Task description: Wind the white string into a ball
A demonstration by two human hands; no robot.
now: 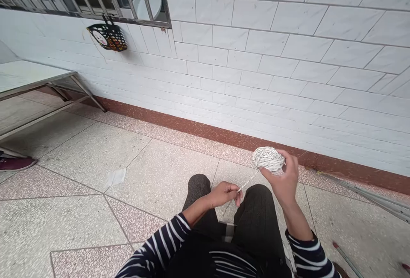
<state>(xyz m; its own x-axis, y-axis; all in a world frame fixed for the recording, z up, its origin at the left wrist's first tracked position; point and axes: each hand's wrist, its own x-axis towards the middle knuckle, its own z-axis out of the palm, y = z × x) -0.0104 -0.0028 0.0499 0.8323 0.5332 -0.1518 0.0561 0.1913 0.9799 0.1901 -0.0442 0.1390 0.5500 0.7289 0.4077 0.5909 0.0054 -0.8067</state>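
Note:
My right hand (283, 179) is raised in front of me, fingers wrapped around a ball of white yarn (268, 158). A strand of yarn (248, 180) runs down and left from the ball to my left hand (226, 193), which pinches it between thumb and fingers above my knees. Both arms wear dark sleeves with white stripes. I sit with dark trousers (256, 214) over my legs.
A white tiled wall (288, 64) with a reddish base strip stands just ahead. A metal bench (35, 79) is at the left, a dark shoe (16, 163) beside it. A small dotted basket (108, 36) hangs under a barred window. Thin rods (368, 194) lie at the right.

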